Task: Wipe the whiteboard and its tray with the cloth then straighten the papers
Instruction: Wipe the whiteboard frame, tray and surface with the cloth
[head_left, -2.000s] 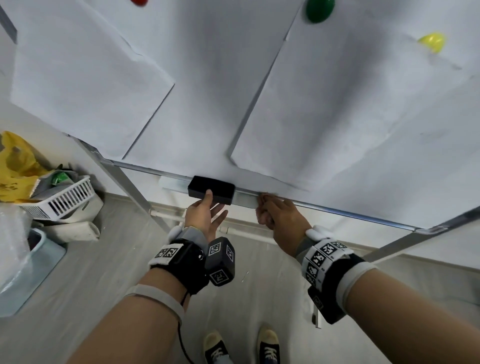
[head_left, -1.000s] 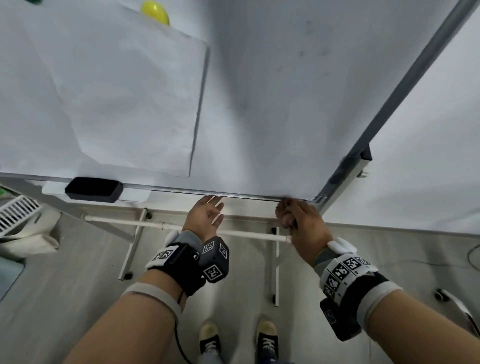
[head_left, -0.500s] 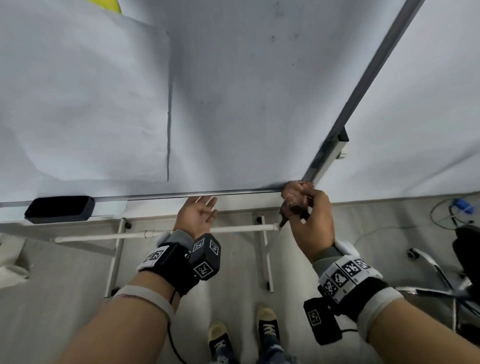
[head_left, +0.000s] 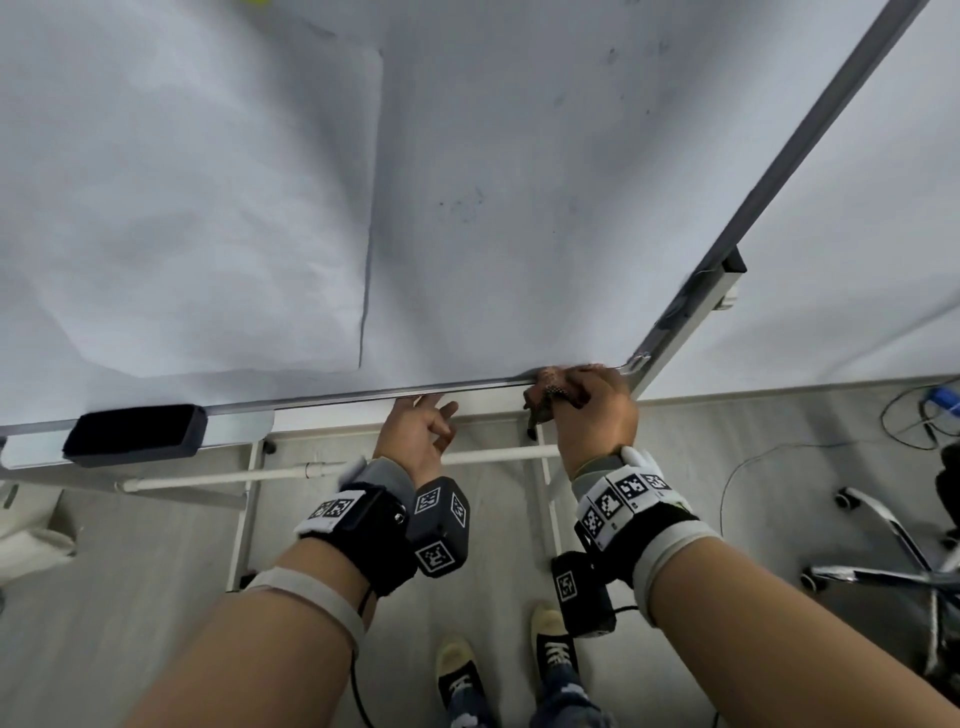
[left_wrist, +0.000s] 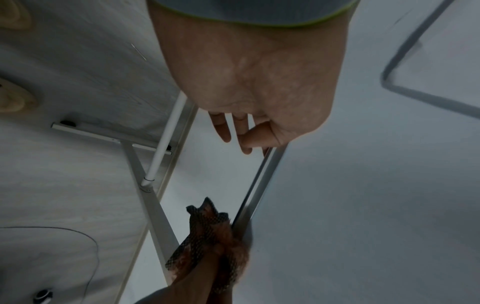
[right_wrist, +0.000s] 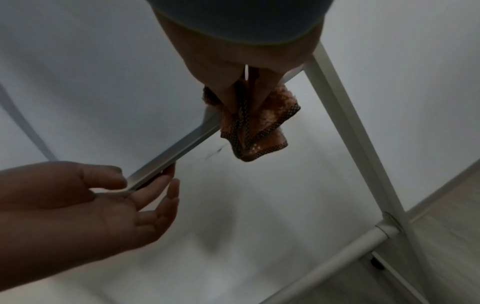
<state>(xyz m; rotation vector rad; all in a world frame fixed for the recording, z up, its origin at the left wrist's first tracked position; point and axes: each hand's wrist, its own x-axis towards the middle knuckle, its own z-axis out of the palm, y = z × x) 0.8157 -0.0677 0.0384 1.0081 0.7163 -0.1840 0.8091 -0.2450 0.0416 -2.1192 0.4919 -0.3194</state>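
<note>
The whiteboard (head_left: 519, 182) fills the upper head view, with a sheet of paper (head_left: 182, 208) hanging on its left part. My right hand (head_left: 587, 400) grips a bunched orange-brown cloth (head_left: 545, 387) with a dark checked border against the board's bottom rail, close to the right corner. The same cloth (right_wrist: 257, 127) hangs from my fingers in the right wrist view. My left hand (head_left: 421, 426) is held palm up under the rail, fingers relaxed and touching its underside. The short tray (head_left: 244, 428) with a black eraser (head_left: 135, 431) lies to the left.
The board's white stand (head_left: 337, 467) has a crossbar and legs just below my hands. An office chair base (head_left: 883, 561) and cables (head_left: 924, 415) lie on the floor at the right. My feet (head_left: 519, 670) stand close to the stand.
My right hand has slid the cloth along the bottom rail to the right, from beside the eraser to near the board's right corner. My left hand followed under the rail.
</note>
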